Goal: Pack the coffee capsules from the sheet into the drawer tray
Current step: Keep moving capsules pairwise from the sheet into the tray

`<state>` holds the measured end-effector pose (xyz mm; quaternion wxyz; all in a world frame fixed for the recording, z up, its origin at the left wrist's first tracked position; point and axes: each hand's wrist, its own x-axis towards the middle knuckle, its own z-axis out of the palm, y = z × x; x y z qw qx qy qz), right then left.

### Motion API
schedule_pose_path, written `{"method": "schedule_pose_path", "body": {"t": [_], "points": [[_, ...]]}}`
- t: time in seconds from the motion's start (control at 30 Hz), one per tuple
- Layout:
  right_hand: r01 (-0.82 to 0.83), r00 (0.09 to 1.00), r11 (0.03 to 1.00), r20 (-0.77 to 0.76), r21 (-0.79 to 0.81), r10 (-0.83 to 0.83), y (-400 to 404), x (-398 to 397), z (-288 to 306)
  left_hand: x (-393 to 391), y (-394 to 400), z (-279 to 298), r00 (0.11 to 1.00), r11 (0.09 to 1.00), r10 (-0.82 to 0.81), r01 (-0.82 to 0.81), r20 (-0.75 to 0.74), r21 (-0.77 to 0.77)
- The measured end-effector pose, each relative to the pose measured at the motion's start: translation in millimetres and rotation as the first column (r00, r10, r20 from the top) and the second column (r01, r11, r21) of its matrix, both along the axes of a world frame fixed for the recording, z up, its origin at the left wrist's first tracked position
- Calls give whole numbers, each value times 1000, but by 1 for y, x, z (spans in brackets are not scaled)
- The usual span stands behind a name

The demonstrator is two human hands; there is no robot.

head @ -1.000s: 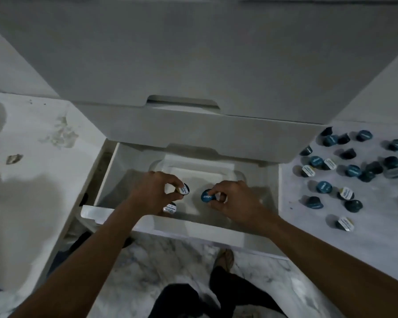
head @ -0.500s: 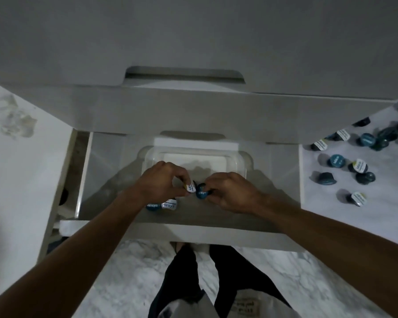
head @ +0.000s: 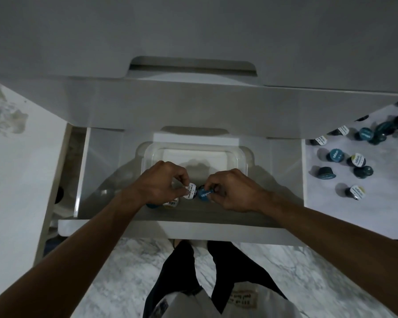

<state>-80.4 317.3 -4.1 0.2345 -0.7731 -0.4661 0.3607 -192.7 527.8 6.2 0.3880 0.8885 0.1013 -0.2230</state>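
In the head view, both hands reach into the open white drawer, over the near end of the clear plastic tray that sits inside it. The left hand pinches a white-lidded capsule between thumb and fingertips; the right hand pinches a blue-lidded capsule the same way. The two capsules sit just beside each other, as they did half a second ago, and both grips are unchanged. A second ago the hands were further apart, with a gap between the capsules. Under the left hand lie two more capsules, half hidden, probably on the tray floor, though the dim light makes that hard to confirm. On the right, the loose capsules remain scattered on the white sheet, well apart from the drawer.
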Motion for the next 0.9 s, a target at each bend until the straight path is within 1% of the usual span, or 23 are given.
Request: {"method": "schedule_pose_path", "body": {"t": [0.27, 0.53, 0.9], "points": [[28, 995, 999, -90, -36, -31, 2, -8, -4, 3, -1, -6, 997, 997, -73, 73, -11, -2], [54, 989, 997, -133, -53, -61, 6, -9, -1, 10, -3, -5, 972, 975, -200, 210, -124, 72], [45, 989, 996, -140, -75, -56, 9, -15, 0, 9, -4, -4, 969, 972, -202, 216, -145, 88]]}}
